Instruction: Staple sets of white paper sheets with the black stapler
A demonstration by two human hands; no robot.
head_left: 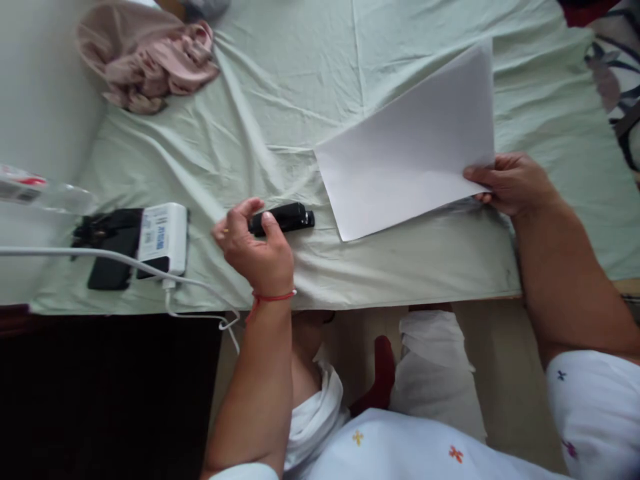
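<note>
My right hand (517, 181) pinches the lower right corner of a white sheet of paper (415, 153), thumb on top and fingers underneath. The sheet is tilted above the cloth, and whether it is one sheet or a few I cannot tell. My left hand (257, 250), with a red thread at its wrist, is curled around the left end of a black stapler-like object (290, 217). The thumb lies over its near side, and the forefinger is at its far side. Its other end points right, toward the paper's left edge.
A pale green cloth (280, 120) with wrinkles covers the surface. To the left are a white box-like device (167, 233) with a white cable (107, 255), a black phone-like object (114, 261) and a clear bottle (55, 193). Crumpled pink fabric (155, 60) lies farther back.
</note>
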